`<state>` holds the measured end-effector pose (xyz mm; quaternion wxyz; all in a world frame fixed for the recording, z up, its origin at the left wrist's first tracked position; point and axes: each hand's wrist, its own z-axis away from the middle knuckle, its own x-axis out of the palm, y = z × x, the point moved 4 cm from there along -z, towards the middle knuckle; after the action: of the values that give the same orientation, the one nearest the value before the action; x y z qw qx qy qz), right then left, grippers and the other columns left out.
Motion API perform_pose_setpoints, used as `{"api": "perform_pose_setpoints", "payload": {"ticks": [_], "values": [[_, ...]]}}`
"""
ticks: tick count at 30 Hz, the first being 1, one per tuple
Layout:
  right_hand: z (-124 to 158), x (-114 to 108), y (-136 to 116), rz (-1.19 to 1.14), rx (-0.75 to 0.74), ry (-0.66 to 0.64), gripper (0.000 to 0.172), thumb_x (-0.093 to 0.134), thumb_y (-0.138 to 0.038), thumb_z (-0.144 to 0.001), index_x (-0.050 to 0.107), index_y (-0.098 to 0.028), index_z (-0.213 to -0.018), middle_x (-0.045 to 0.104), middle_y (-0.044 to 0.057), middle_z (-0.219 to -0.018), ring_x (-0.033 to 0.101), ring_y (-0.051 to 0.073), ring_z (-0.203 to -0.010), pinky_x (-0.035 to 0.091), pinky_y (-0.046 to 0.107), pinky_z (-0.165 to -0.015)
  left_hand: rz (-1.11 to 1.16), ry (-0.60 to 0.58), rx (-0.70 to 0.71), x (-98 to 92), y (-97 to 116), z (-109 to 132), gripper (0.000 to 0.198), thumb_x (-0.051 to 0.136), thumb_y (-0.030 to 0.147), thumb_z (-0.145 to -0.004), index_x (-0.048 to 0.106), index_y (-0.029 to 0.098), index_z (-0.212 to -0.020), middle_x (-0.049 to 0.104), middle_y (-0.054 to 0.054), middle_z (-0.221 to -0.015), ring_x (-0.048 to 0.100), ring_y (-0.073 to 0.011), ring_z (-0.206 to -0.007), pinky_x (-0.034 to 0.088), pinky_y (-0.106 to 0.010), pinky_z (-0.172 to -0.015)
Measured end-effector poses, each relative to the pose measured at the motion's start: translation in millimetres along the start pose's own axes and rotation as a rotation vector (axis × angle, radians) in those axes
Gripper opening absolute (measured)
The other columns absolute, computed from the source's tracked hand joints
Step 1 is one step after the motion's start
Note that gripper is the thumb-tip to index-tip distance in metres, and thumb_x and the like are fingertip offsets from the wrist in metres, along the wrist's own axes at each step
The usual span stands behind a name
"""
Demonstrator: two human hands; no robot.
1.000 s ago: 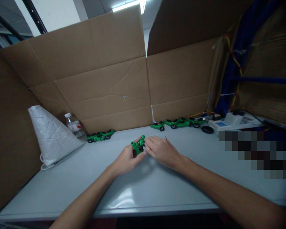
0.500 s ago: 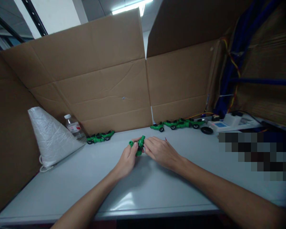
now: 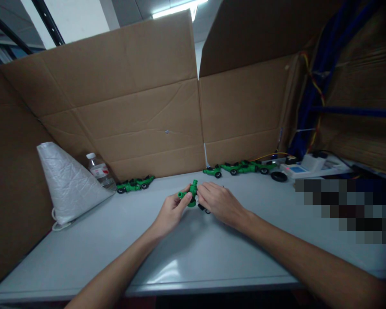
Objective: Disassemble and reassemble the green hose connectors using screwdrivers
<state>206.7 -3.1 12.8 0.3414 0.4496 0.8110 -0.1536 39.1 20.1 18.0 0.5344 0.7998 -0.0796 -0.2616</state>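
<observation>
One green toy piece (image 3: pixel 193 187) is sitting above the table (image 3: pixel 167 246), my left hand (image 3: pixel 173 209) gripping it between thumb and fingers. A small black part (image 3: pixel 200 207) is showing just below my right hand (image 3: pixel 218 200), and I'm judging that a weak pinch or crooked push could be dropping it onto the table. My right fingers are curling inward, hiding whether they're pinching anything; I can't tell. Both forearms (image 3: pixel 125 257) are slanting inward from the near edge.

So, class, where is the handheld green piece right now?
In the head view, the green piece is just below centre, gripped by the left hand, with the right hand close beside it, above the pale table.
</observation>
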Motion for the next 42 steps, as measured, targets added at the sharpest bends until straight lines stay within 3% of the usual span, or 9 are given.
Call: {"api": "perform_pose_setpoints", "payload": {"ticks": [6,11,14,18,22,27,32,37,42], "values": [[-3,1,5,-0.504,0.284,0.058,0.03,0.041,-0.026,-0.107,0.046,-0.023,-0.077,0.055,0.0,-0.073,0.053,0.017,-0.067,0.037,0.03,-0.063,-0.119,0.039,0.074,1.4,10,8,0.063,0.056,0.052,-0.103,0.055,0.013,-0.152,0.074,-0.012,-0.129,0.067,-0.0292,-0.122,0.047,-0.045,-0.112],[-3,20,6,-1.176,0.649,-0.042,0.04,0.042,-0.053,-0.103,0.047,-0.024,-0.077,0.045,-0.006,-0.063,0.043,0.012,-0.047,0.034,0.025,-0.045,-0.367,0.062,0.206,0.3,19,13,0.065,0.056,0.043,-0.104,0.04,0.017,-0.161,0.063,-0.014,-0.148,0.062,-0.0276,-0.133,0.043,-0.042,-0.117],[-2,24,4,-1.349,0.726,-0.095,0.043,0.044,-0.06,-0.1,0.049,-0.024,-0.079,0.044,-0.007,-0.06,0.044,0.012,-0.041,0.036,0.025,-0.042,-0.438,0.065,0.299,-1.5,17,13,0.068,0.059,0.036,-0.103,0.034,0.019,-0.164,0.058,-0.014,-0.153,0.062,-0.0261,-0.134,0.045,-0.04,-0.116],[-2,12,3,-1.033,0.578,-0.052,0.037,0.035,-0.047,-0.106,0.046,-0.024,-0.079,0.048,-0.005,-0.059,0.052,0.015,-0.049,0.039,0.027,-0.052,-0.406,0.075,0.334,-1.4,13,12,0.068,0.062,0.035,-0.102,0.036,0.02,-0.163,0.055,-0.013,-0.156,0.058,-0.0269,-0.139,0.042,-0.041,-0.12],[-1,2,0,-0.64,0.428,0.005,0.019,0.038,-0.03,-0.104,0.042,-0.025,-0.086,0.056,-0.001,-0.075,0.055,0.019,-0.068,0.036,0.029,-0.062,-0.298,0.107,0.271,0.3,14,12,0.065,0.058,0.04,-0.104,0.038,0.019,-0.162,0.055,-0.013,-0.156,0.054,-0.028,-0.144,0.039,-0.041,-0.122],[-3,-2,0,-0.535,0.278,-0.016,0.017,0.04,-0.023,-0.103,0.04,-0.025,-0.086,0.055,-0.001,-0.077,0.053,0.018,-0.069,0.036,0.029,-0.064,-0.255,0.114,0.215,-1.1,17,13,0.062,0.056,0.044,-0.104,0.046,0.018,-0.159,0.06,-0.012,-0.151,0.056,-0.0293,-0.141,0.038,-0.043,-0.123],[-6,-7,3,-0.315,0.039,0.008,0.015,0.044,-0.015,-0.101,0.046,-0.024,-0.088,0.058,0.003,-0.082,0.055,0.02,-0.074,0.04,0.032,-0.068,-0.254,0.109,0.141,-2.0,20,13,0.06,0.054,0.049,-0.104,0.053,0.016,-0.154,0.072,-0.011,-0.134,0.069,-0.0289,-0.12,0.047,-0.046,-0.114],[-5,-10,-1,0.048,-0.244,0.018,0.015,0.046,-0.012,-0.099,0.056,-0.02,-0.09,0.06,0.006,-0.084,0.056,0.025,-0.08,0.041,0.037,-0.072,-0.282,0.159,0.128,-1.3,21,15,0.057,0.048,0.051,-0.106,0.06,0.014,-0.148,0.079,-0.01,-0.108,0.072,-0.0235,-0.097,0.055,-0.038,-0.097],[-7,-12,-8,0.122,-0.294,0.059,0.017,0.048,-0.011,-0.097,0.059,-0.019,-0.087,0.058,0.005,-0.081,0.055,0.023,-0.077,0.039,0.037,-0.07,-0.278,0.215,0.129,-3.9,17,16,0.058,0.04,0.052,-0.109,0.061,0.011,-0.145,0.076,-0.009,-0.094,0.067,-0.0182,-0.079,0.053,-0.03,-0.078]]}}
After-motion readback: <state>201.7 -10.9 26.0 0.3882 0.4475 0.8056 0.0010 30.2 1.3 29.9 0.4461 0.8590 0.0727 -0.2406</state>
